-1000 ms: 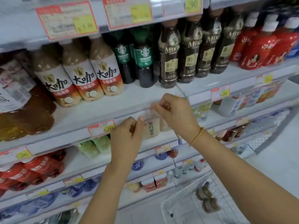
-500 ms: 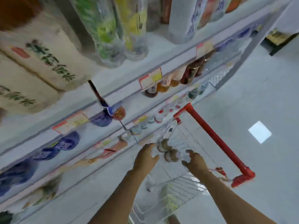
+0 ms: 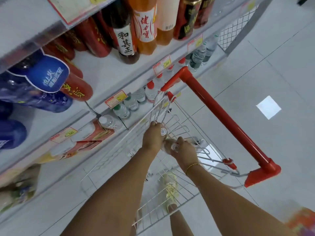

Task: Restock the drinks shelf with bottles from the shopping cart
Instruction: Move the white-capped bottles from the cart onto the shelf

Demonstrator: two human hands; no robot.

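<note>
Down in the shopping cart point(image 3: 215, 161), the left hand point(image 3: 152, 139) grips one bottle point(image 3: 163, 131) and the right hand point(image 3: 185, 149) a second bottle point(image 3: 171, 145), apparently to carry two per trip to the drinks shelf point(image 3: 109, 77) alongside.

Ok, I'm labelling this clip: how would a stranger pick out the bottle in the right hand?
Find the wire shopping cart with the red handle. Inside, each hand grips a white-capped bottle. Yours is the nearer bottle, in the right hand with the bracelet; the left hand holds the farther bottle.
</note>
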